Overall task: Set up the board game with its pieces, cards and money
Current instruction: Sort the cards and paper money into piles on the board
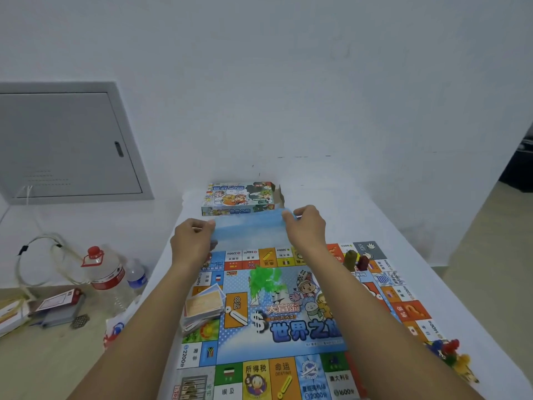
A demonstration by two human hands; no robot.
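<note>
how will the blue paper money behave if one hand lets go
The blue money is held at both ends by the left hand and right hand, so probably thin, floppy, likely to droop. It looks light, perhaps apt to slide apart.

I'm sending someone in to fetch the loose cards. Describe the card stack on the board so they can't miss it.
Start at the colourful paper game board spread on the white table. On its left side, beside the orange strip with a white exclamation mark, lies a messy stack of pale orange-faced cards. It is the only fanned paper pile there; the green plastic pieces sit further in.
</note>
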